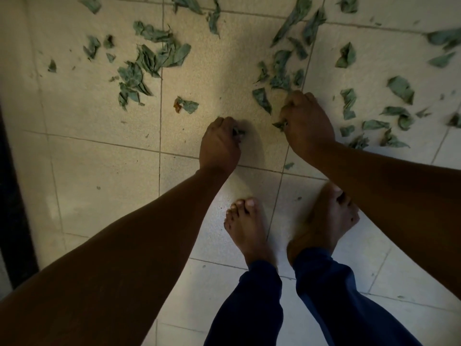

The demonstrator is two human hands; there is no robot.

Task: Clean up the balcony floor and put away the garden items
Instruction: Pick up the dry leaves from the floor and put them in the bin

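Several dry, crumpled green leaves lie scattered over the pale tiled floor, mostly across the far half of the view. My left hand is down near the floor at the centre, fingers curled around leaf bits that poke out at its right side. My right hand is just to the right, also curled, gripping leaf pieces that stick out at its left. A single leaf lies just left of the right hand.
My two bare feet stand on the tiles right below the hands, in dark blue trousers. A dark vertical edge runs along the left side. More leaves lie to the right.
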